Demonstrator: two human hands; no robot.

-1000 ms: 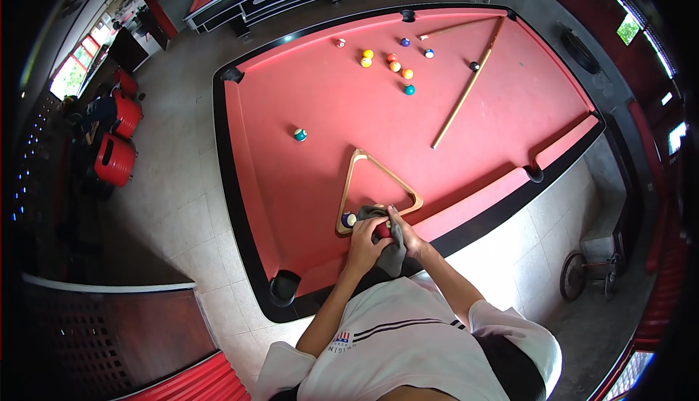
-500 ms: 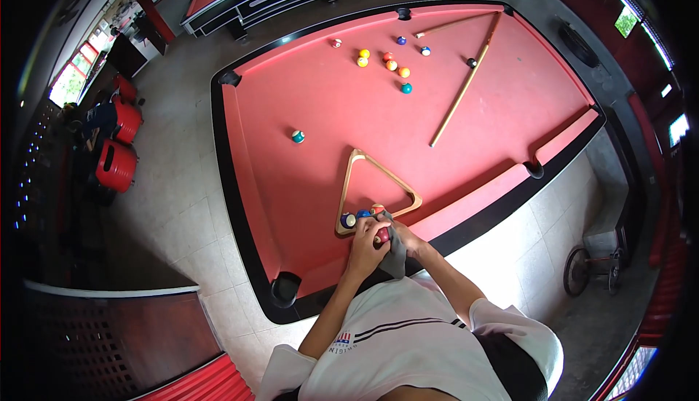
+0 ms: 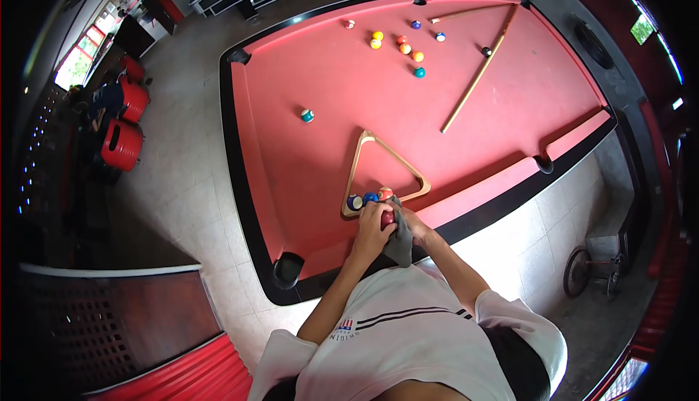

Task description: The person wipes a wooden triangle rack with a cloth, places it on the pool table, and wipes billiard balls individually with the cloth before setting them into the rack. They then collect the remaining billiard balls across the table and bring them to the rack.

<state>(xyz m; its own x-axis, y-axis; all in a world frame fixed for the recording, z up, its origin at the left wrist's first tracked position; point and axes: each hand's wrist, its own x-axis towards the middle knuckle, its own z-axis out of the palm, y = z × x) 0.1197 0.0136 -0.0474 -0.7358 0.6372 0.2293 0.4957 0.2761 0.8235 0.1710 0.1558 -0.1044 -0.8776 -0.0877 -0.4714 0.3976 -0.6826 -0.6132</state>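
A dark red ball (image 3: 387, 218) sits between the two hands, above the near edge of the pool table (image 3: 291, 183). The left hand (image 3: 370, 228) curls round its left side, thumb and fingers closed on it, probably to steady it while part of its surface stays bare. The right hand (image 3: 416, 226) holds a grey cloth (image 3: 400, 247) against the ball's right side; its fingertips are hidden. Both forearms reach forward from the body and converge, wrists close together. Just beyond, a wooden triangle (image 3: 400, 161) lies flat around a purple-and-white ball (image 3: 354, 202), a blue ball (image 3: 370, 197) and an orange-red ball (image 3: 385, 193), likely keeping them from rolling. Farther right rests a cue (image 3: 473, 88).
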